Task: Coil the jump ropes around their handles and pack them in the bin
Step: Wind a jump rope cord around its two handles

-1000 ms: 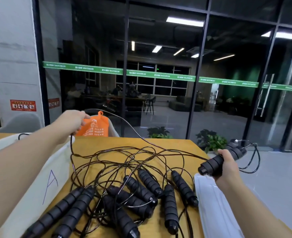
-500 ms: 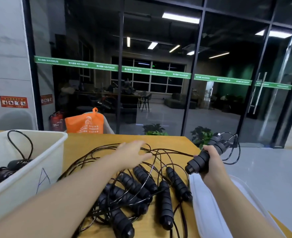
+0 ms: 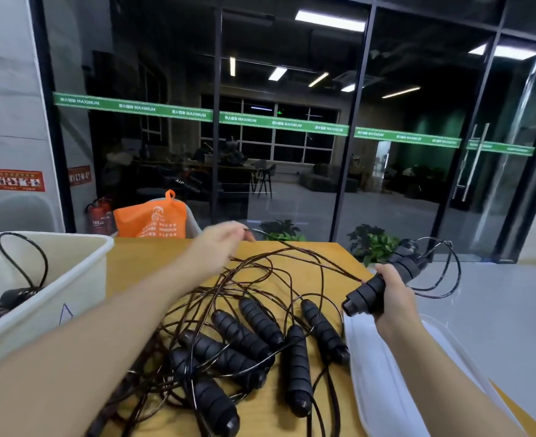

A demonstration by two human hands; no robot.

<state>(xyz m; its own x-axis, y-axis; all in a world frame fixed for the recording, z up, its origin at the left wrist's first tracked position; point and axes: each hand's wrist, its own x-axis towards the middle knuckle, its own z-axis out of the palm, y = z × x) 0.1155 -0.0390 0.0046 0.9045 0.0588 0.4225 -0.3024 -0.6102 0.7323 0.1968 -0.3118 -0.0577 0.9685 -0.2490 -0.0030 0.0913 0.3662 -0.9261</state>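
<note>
A tangle of black jump ropes [image 3: 254, 339] with ribbed foam handles lies on the wooden table [image 3: 140, 263]. My right hand [image 3: 393, 298] grips a pair of black handles [image 3: 383, 279] at the table's right edge, with a few loops of cord [image 3: 443, 272] hanging off their far end. My left hand [image 3: 219, 247] reaches over the far part of the pile and pinches a strand of cord at its fingertips. The white bin [image 3: 55, 279] stands at the left and holds at least one coiled rope [image 3: 5, 301].
A white lid [image 3: 396, 383] lies at the table's right front corner under my right forearm. An orange bag [image 3: 151, 219] sits on a chair behind the table. Glass walls and potted plants [image 3: 370, 244] stand beyond the far edge.
My left hand left the bin side, crossed over the pile and now pinches a cord further back. The right hand keeps hold of the handles and has barely moved.
</note>
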